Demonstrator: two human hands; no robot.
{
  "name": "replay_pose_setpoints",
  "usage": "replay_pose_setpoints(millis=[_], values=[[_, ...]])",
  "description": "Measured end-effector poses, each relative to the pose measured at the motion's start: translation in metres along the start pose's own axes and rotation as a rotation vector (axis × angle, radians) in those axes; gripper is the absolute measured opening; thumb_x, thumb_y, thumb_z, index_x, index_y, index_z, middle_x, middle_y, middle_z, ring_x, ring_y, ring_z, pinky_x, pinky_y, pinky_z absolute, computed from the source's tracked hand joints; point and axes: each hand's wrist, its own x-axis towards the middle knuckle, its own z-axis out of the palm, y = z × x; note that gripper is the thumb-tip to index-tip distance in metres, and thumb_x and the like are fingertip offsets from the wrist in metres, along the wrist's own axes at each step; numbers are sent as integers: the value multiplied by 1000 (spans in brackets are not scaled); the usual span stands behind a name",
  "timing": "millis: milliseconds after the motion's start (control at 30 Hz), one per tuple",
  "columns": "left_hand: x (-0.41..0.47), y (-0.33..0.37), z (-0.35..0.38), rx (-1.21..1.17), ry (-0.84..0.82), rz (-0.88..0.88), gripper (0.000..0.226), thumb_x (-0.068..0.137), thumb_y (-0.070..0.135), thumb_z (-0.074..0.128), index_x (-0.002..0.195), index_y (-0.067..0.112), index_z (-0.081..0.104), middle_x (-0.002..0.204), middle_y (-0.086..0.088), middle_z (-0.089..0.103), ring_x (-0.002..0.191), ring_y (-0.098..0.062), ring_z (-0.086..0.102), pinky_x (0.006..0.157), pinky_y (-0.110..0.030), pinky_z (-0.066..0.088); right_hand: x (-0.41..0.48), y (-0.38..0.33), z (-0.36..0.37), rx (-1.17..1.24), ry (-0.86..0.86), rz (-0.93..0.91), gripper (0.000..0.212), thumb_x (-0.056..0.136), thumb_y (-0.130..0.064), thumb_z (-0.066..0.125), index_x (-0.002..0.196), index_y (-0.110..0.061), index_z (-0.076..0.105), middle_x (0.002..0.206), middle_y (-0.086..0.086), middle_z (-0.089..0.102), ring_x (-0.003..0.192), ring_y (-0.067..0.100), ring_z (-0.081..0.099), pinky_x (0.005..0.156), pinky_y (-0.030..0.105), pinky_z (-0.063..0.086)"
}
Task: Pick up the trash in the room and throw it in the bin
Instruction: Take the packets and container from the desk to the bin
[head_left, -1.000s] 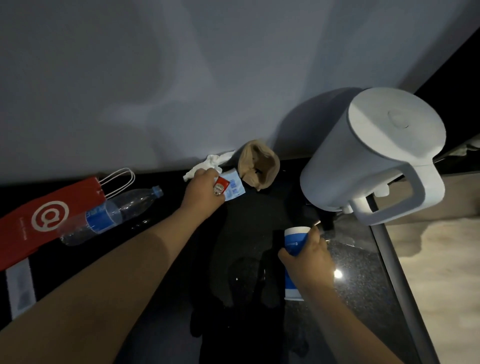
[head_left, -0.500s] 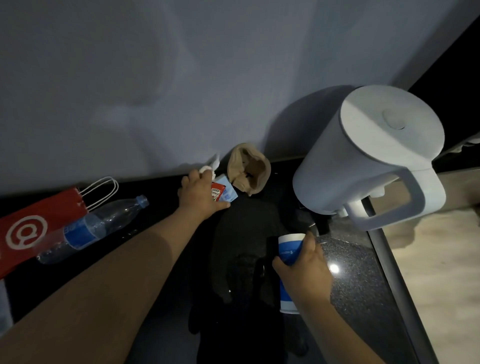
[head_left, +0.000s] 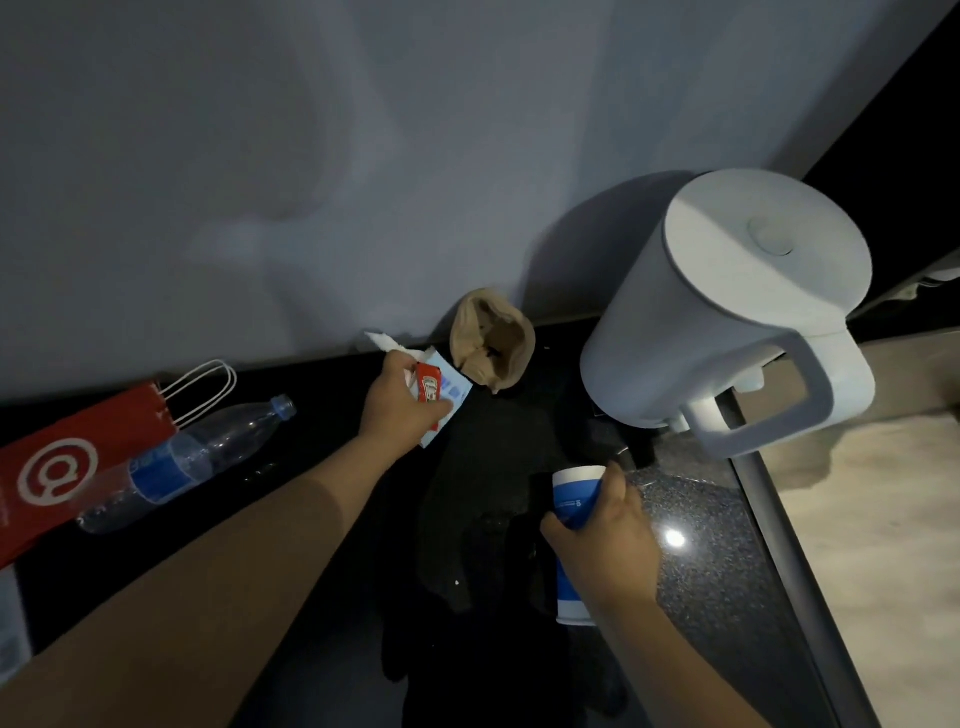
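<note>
My left hand (head_left: 397, 410) grips a bundle of small trash near the wall: a red sachet (head_left: 428, 395), a light blue packet (head_left: 452, 402) and a white crumpled tissue (head_left: 387, 343) that sticks out behind the fingers. My right hand (head_left: 605, 535) holds a blue and white paper cup (head_left: 574, 493) on its side above the dark counter (head_left: 691, 499). A crumpled beige paper wad (head_left: 491, 345) lies against the wall just right of my left hand. An empty clear plastic bottle (head_left: 182, 465) with a blue label lies on its side at the left. No bin is in view.
A white electric kettle (head_left: 727, 317) stands at the right near the counter's edge. A red paper bag (head_left: 62, 462) with white handles lies at the far left under the bottle. Dark cloth (head_left: 467, 519) covers the counter's middle. Pale floor (head_left: 872, 545) shows at the right.
My left hand has gathered the tissue together with the sachet and packet and lifted the bundle slightly off the counter. My right hand keeps hold of the cup.
</note>
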Motion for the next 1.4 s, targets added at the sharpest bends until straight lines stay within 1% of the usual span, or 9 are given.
replay_pose_setpoints(millis=[200, 367, 467, 767, 867, 1067, 1200, 1333, 1400], values=[[12, 30, 2, -125, 34, 94, 53, 74, 13, 80, 114, 17, 44, 111, -1, 55, 96, -17, 59, 61, -23, 52, 0, -1, -2, -10, -14, 8, 92, 76, -47, 67, 148, -14, 20, 133, 5, 45, 114, 26, 52, 85, 38, 48], [22, 43, 16, -53, 55, 163, 57, 72, 12, 81, 116, 11, 44, 115, -5, 57, 101, -18, 58, 82, -32, 54, 1, 0, -1, -6, -21, 10, 92, 76, -48, 67, 148, -15, 20, 133, 4, 45, 113, 25, 53, 84, 37, 49], [28, 43, 24, -17, 88, 167, 57, 74, 14, 80, 117, 10, 44, 119, -10, 58, 107, -21, 58, 82, -27, 49, 2, 1, 0, 10, -29, 11, 94, 75, -48, 68, 148, -16, 19, 134, 3, 44, 114, 23, 52, 86, 37, 49], [26, 52, 42, -67, 148, 85, 47, 77, 10, 77, 112, 11, 45, 122, -10, 54, 106, -19, 57, 80, -25, 48, 3, 3, -1, 21, -33, 2, 94, 76, -50, 67, 149, -18, 17, 132, 0, 44, 115, 21, 51, 85, 35, 47], [15, 51, 31, -80, 79, -6, 51, 77, 8, 75, 120, 10, 48, 124, -11, 55, 109, -24, 58, 88, -32, 51, 2, 2, -3, 26, -48, 7, 94, 76, -49, 67, 149, -17, 17, 134, 1, 43, 114, 21, 52, 85, 35, 48], [-25, 26, -7, -147, -23, -123, 46, 77, 6, 74, 121, 6, 60, 114, -12, 66, 101, -26, 64, 88, -41, 54, -8, -2, -17, 118, -102, 42, 89, 75, -43, 72, 146, -18, 24, 131, 4, 47, 111, 24, 55, 87, 41, 51], [-59, 19, -39, -238, 16, -66, 40, 76, 7, 75, 114, 8, 62, 107, -9, 67, 95, -23, 65, 78, -34, 53, -37, -7, -31, 206, -7, 10, 79, 73, -44, 74, 138, -19, 35, 121, 4, 53, 99, 21, 58, 79, 38, 53], [-93, 22, -75, -270, 10, 37, 39, 76, 10, 75, 113, 10, 62, 107, -8, 68, 94, -23, 66, 80, -39, 56, -79, -22, -54, 353, 115, -63, 68, 71, -43, 76, 128, -27, 42, 111, -2, 59, 90, 14, 61, 75, 37, 55], [-108, 32, -93, -264, -10, 109, 39, 77, 10, 74, 113, 11, 61, 108, -6, 67, 94, -22, 65, 71, -33, 55, -103, -33, -71, 407, 195, -135, 56, 72, -41, 77, 117, -33, 45, 103, -7, 60, 84, 8, 60, 71, 33, 54]])
